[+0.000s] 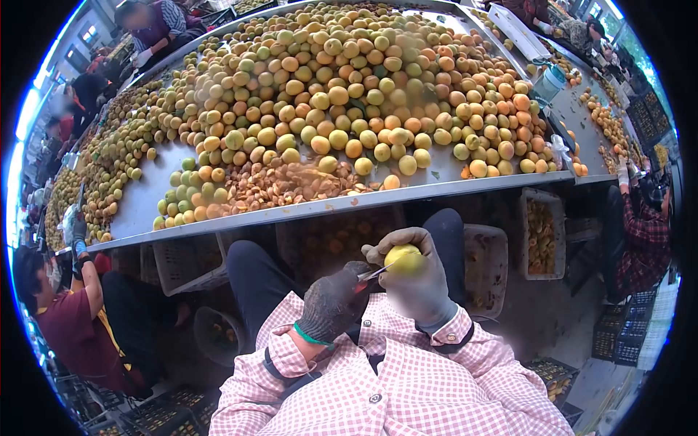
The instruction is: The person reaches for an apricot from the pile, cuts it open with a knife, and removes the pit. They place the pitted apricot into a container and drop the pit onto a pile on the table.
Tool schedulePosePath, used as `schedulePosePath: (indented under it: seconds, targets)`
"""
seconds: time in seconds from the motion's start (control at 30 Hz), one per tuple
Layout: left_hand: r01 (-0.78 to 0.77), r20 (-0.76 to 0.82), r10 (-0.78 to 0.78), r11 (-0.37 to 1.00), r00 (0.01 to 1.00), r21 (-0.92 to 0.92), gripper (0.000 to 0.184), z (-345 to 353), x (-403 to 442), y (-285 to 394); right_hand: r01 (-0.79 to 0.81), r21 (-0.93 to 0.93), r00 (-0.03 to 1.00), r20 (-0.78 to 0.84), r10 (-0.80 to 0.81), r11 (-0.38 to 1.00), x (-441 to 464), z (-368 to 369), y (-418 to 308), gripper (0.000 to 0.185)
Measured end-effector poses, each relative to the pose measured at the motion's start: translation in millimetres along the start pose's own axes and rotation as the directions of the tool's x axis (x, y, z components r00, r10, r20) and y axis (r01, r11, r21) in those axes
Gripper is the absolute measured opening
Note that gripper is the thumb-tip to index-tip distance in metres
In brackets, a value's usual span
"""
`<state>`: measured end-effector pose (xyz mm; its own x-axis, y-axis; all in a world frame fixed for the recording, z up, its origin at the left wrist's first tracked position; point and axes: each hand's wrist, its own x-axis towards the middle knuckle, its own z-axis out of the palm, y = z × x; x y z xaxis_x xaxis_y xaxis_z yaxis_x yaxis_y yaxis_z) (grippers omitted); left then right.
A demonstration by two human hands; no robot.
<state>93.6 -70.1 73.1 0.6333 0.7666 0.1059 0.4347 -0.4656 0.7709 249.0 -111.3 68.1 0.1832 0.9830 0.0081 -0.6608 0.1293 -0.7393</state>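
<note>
Both my hands wear gloves and are close together above my lap, below the table's front edge. My left hand (333, 304), in a dark grey knit glove with a green cuff, is closed round a small knife (375, 274); a bit of red shows at its handle. My right hand (422, 287), in a lighter grey glove, holds a yellow-green apricot (404, 259) between thumb and fingers. The knife's blade meets the near left side of the apricot; how deep it goes I cannot tell.
A metal table (342, 206) bears a large heap of apricots (320, 80) and a pile of brownish pits or pieces (280, 183). Below are a white crate (189, 263), a crate of halves (544, 236) and a bucket (218, 336). Co-workers sit left (73, 320) and right (643, 232).
</note>
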Motion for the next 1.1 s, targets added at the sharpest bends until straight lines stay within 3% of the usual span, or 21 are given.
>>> schedulePosePath:
  seconds: [0.4,0.53,0.6,0.63,0.7,0.73,0.77,0.83,0.87,0.9,1.0,1.1]
  targets:
    - [-0.026,-0.002,0.026,0.993,1.000,0.111,0.027,-3.4,7.5,6.3,0.070,-0.025,0.997,0.043,-0.069,0.997,-3.1,8.2,-0.2,0.049]
    - [0.019,-0.020,-0.015,0.983,1.000,0.185,0.027,8.7,13.8,-9.6,-0.011,-0.037,1.000,0.002,0.011,0.999,3.8,11.3,-7.7,0.048]
    - [0.068,0.017,-0.072,0.984,0.997,0.165,0.030,-0.2,24.3,-10.3,-0.053,-0.251,0.998,-0.056,0.040,0.966,13.8,6.5,-4.4,0.047]
    - [0.117,0.057,-0.127,0.982,0.990,0.149,0.033,-2.9,27.3,-10.3,-0.054,-0.253,0.998,-0.056,0.041,0.966,18.0,-2.8,-2.9,0.047]
    - [0.092,0.018,-0.094,0.990,0.995,0.105,0.037,0.0,28.8,-7.1,0.109,-0.651,0.992,0.115,-0.045,0.751,29.3,-17.5,-7.1,0.048]
    - [0.102,-0.007,-0.101,0.993,0.995,0.065,0.036,2.6,29.8,-1.2,0.059,-0.371,0.996,0.090,-0.028,0.927,24.0,-13.9,-3.4,0.046]
    - [0.114,-0.023,-0.113,0.993,0.993,0.024,0.036,4.3,28.5,2.6,0.054,-0.369,0.996,0.089,-0.023,0.928,20.5,-2.8,-4.8,0.046]
    - [0.124,-0.028,-0.123,0.991,0.992,0.050,0.034,6.0,29.6,2.4,-0.062,0.085,0.998,-0.013,0.064,0.994,17.1,16.0,-9.2,0.048]
    - [0.131,-0.037,-0.128,0.988,0.991,0.078,0.032,5.7,31.3,2.1,-0.055,0.122,0.998,-0.032,0.059,0.991,17.0,19.6,-7.7,0.048]
    - [0.130,-0.041,-0.127,0.988,0.991,0.081,0.032,3.0,32.3,1.1,-0.054,0.123,0.998,-0.027,0.058,0.991,18.6,16.1,-4.9,0.048]
    - [0.160,-0.028,-0.159,0.987,0.987,0.029,0.031,-4.6,31.4,0.4,0.027,-0.316,1.000,0.010,-0.025,0.948,23.0,-0.9,-2.4,0.047]
    - [0.222,-0.017,-0.222,0.966,0.975,0.130,0.030,-1.7,27.6,6.1,0.008,-0.251,0.999,-0.030,-0.016,0.968,19.1,8.9,-9.9,0.056]
